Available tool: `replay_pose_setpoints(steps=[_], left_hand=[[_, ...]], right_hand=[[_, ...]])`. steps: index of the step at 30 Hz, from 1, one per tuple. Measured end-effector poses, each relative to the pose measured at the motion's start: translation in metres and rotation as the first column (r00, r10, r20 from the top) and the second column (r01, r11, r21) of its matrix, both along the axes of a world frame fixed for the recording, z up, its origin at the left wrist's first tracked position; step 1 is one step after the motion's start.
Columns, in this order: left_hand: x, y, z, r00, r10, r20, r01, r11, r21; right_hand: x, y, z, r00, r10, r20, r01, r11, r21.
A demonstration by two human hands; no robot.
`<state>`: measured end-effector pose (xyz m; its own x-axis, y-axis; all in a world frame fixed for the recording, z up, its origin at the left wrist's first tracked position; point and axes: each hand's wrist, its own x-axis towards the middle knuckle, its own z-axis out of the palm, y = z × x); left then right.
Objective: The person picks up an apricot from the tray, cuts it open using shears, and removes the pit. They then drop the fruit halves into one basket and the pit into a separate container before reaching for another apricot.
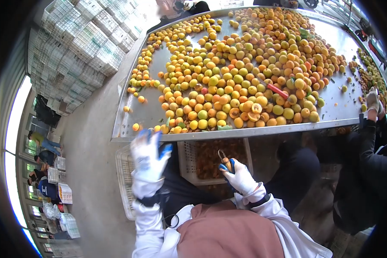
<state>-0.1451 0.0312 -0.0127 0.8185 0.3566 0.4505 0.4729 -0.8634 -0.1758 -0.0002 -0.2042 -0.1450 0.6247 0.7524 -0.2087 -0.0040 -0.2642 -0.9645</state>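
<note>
While over crate (pixel 193 163), scissors (pixel 222 155) in right hand (pixel 241 178).

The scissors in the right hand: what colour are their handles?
Blue; the head view shows the scissors in the white-gloved right hand.

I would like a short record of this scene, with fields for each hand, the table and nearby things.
left hand: gloved, raised by the table edge, blurred, grip unclear
right hand: gloved, holds scissors above a crate
table: metal, covered with yellow-orange fruit
crate: below the table edge, brownish-orange contents
tool: red-handled tool lying among the fruit
co-worker: gloved hand at the table's right end
</note>
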Motion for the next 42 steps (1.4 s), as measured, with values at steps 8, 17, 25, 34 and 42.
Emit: replay_pose_setpoints(steps=[8,17,25,34,42], left_hand=[[0.216,-0.007,-0.077,0.757,-0.621,-0.205,0.569,0.78,-0.259],[0.241,-0.013,-0.091,0.705,-0.604,-0.372,0.583,0.792,-0.182],[0.234,-0.027,-0.072,0.652,-0.499,-0.571,0.505,0.847,-0.163],[0.207,-0.017,-0.05,0.865,-0.484,0.13,0.479,0.721,-0.502],[0.118,-0.049,-0.074,0.792,0.472,0.387,0.609,-0.564,-0.558]], right_hand=[[0.0,-0.005,-0.026,0.982,-0.105,0.159,0.084,0.988,0.129],[0.003,-0.007,-0.023,0.986,-0.036,0.161,0.04,0.999,-0.024],[0.0,-0.003,-0.03,0.983,-0.02,0.182,0.022,1.0,-0.009],[0.003,-0.008,-0.015,0.989,-0.029,0.143,0.036,0.998,-0.045],[0.002,-0.01,0.008,0.952,-0.301,0.048,0.275,0.917,0.29]])
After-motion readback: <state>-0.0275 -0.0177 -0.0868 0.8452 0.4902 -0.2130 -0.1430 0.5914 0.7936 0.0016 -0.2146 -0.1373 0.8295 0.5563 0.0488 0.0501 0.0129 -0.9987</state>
